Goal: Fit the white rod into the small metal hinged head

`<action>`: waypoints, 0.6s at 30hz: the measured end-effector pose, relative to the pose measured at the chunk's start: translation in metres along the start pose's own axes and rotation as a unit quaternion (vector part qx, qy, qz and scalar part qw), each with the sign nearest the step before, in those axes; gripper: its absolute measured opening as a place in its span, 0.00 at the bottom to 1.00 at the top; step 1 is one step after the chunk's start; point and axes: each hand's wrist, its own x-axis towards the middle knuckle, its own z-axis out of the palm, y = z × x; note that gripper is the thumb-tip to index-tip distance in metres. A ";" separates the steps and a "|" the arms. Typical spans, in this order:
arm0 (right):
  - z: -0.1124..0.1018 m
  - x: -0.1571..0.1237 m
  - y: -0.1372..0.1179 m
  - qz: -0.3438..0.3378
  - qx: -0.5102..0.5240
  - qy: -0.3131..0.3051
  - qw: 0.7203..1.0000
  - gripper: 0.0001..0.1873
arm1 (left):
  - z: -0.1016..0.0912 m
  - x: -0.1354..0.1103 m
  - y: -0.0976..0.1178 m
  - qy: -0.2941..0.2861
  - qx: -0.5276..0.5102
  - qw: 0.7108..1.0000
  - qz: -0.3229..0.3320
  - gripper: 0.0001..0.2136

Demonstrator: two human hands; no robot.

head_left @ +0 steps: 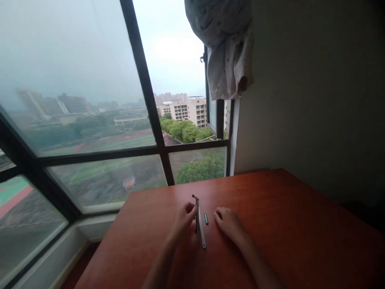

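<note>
On the reddish-brown wooden table (285, 224) lies a slim pen-like stick (201, 228) with a dark hooked tip, pointing away from me. Beside it on the right rests a small dark green cap-like piece (206, 218). My left hand (183, 220) sits just left of the stick, fingers curled, fingertips touching or nearly touching its upper end. My right hand (227, 221) lies on the table right of the small piece, fingers curled inward, apart from it. Whether either hand grips anything is unclear.
A large window with a dark frame (150, 112) fills the left and far side, showing buildings and trees. A bunched light curtain (225, 52) hangs at the top. A plain wall (315, 100) stands to the right of the table.
</note>
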 end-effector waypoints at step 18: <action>-0.003 -0.003 0.000 -0.018 0.025 0.004 1.000 0.12 | 0.001 -0.037 -0.016 -0.072 -0.361 0.922 -0.120 0.21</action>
